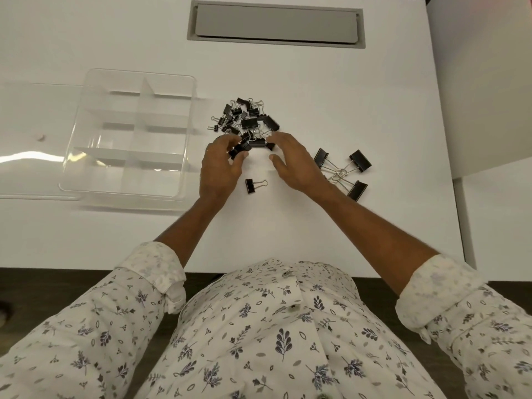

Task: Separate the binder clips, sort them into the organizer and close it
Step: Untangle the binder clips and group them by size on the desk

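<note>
A tangled pile of black binder clips [247, 119] of mixed sizes lies mid-table. My left hand [220, 165] pinches a black clip at the pile's near edge between thumb and fingers. My right hand [293, 161] reaches into the same edge with fingers bent over the clips; what they hold is hidden. Three large clips [344, 171] linked by their wire handles lie to the right of my right hand. One small clip [254, 185] lies alone between my wrists. The clear organizer [129, 133] with several empty compartments stands open at the left.
The organizer's clear lid [34, 145] lies flat to its left, hinged open. A grey cable hatch [275, 24] is set into the white table [374, 96] at the back. The table's right edge meets another white surface [489, 82].
</note>
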`<state>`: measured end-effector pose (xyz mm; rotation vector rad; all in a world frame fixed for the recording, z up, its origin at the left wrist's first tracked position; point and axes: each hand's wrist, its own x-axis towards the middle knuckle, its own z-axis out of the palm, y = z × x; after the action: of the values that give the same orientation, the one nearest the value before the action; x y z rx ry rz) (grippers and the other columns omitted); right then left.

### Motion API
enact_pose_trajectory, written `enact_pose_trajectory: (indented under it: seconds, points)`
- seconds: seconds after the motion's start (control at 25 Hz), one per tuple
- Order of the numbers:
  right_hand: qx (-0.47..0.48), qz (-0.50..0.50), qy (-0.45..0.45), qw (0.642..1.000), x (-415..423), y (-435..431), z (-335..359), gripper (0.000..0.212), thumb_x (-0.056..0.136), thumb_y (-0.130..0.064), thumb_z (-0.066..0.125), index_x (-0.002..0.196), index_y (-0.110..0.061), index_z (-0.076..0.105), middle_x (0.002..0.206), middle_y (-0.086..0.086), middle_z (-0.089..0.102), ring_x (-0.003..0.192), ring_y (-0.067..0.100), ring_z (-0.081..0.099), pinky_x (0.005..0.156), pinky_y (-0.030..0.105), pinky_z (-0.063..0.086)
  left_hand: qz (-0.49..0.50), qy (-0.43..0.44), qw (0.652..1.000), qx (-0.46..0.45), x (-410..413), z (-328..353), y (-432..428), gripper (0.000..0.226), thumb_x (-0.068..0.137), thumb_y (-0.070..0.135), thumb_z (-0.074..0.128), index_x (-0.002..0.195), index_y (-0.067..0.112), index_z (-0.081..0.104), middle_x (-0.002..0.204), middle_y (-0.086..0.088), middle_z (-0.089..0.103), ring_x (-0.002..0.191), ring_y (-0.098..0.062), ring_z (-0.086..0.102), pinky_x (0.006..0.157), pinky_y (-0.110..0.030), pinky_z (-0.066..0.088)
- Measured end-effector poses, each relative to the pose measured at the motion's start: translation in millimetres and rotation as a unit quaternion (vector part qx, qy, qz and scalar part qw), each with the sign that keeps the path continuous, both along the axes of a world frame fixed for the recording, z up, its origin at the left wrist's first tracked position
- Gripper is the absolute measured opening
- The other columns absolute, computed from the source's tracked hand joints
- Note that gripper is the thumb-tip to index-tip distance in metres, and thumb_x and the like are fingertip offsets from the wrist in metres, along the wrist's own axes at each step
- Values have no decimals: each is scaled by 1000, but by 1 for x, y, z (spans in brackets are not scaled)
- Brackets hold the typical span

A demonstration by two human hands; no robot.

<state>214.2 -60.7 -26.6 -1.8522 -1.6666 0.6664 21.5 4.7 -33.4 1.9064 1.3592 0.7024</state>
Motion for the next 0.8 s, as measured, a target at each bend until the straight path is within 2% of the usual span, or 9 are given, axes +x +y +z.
enact_pose_trajectory:
  seconds: [0.08, 0.2, 0.32, 0.44, 0.52, 0.72, 0.8]
  points:
    - [12, -50, 70, 996, -5, -3, 2, 33, 101, -18, 56, 132, -8, 60, 127, 8, 66, 118, 20, 62, 103, 41, 50, -16, -42, 999, -16, 4, 1, 0, 36, 91, 34, 73, 123, 26, 60, 116, 9, 66, 111, -14, 63, 95, -42, 57]
    - [-37, -117, 231, 965, -10, -8, 10, 30, 100, -27, 62, 125, -10, 64, 104, 5, 75, 97, 15, 72, 91, 39, 59, -54, -83, 995, -27, 15, 6, -9, 43, 88, 26, 78, 126, 20, 60, 116, 6, 66, 112, -11, 64, 97, -39, 57]
    - [-51, -139, 316, 937, -8, -18, 13, 33, 94, -31, 71, 120, -12, 65, 102, 9, 75, 95, 20, 74, 88, 39, 62, -93, -120, 988, -19, 24, 9, -21, 48, 89, 18, 78, 132, 15, 57, 120, 1, 61, 111, -10, 62, 96, -32, 58]
    - [-46, -172, 325, 929, 0, -31, 14, 28, 90, -23, 76, 115, -13, 67, 100, 9, 74, 94, 25, 73, 87, 41, 61, -119, -115, 986, -16, 32, 9, -30, 58, 86, 19, 81, 136, 19, 53, 128, 0, 54, 108, -14, 61, 94, -30, 58]
    - [-33, -206, 317, 925, 10, -41, 13, 25, 89, -19, 75, 113, -15, 69, 101, 5, 75, 93, 21, 73, 87, 41, 61, -136, -95, 986, -17, 38, 7, -34, 61, 85, 24, 83, 137, 21, 52, 131, 2, 53, 109, -12, 61, 95, -27, 55]
    - [7, -319, 254, 913, 57, -78, 15, 24, 89, -18, 69, 111, -25, 74, 112, 2, 71, 89, 7, 70, 84, 29, 57, -169, -75, 983, 7, 53, -3, -46, 43, 93, 23, 72, 133, 15, 57, 131, 1, 58, 112, -15, 61, 95, -39, 55]
    - [16, -354, 231, 906, 84, -99, 17, 25, 87, -21, 70, 110, -28, 76, 113, 1, 72, 94, 8, 70, 91, 32, 58, -193, -55, 980, 21, 60, -7, -50, 33, 95, 27, 70, 125, 18, 62, 123, 2, 60, 112, -16, 59, 94, -42, 54]
